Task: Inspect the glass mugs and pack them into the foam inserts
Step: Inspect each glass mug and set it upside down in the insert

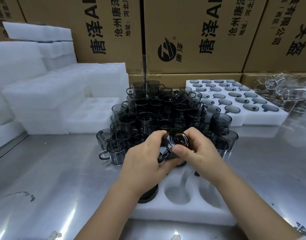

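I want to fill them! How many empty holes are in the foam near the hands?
2 in the foam: one middle hole, one right hole. The left hand and right hand may hide more.

Place: we are looking at a packing station in a glassware factory or warehouse.
Cartons: printed shipping cartons (pixel 192 32) are standing stacked behind the mug heap (pixel 159 110).
Foam: white foam inserts (pixel 44 101) are sitting stacked left of the mug heap; a filled tray (pixel 263 118) is lying right of it.
Bench: a steel worktop (pixel 53 170) is carrying the mug heap.
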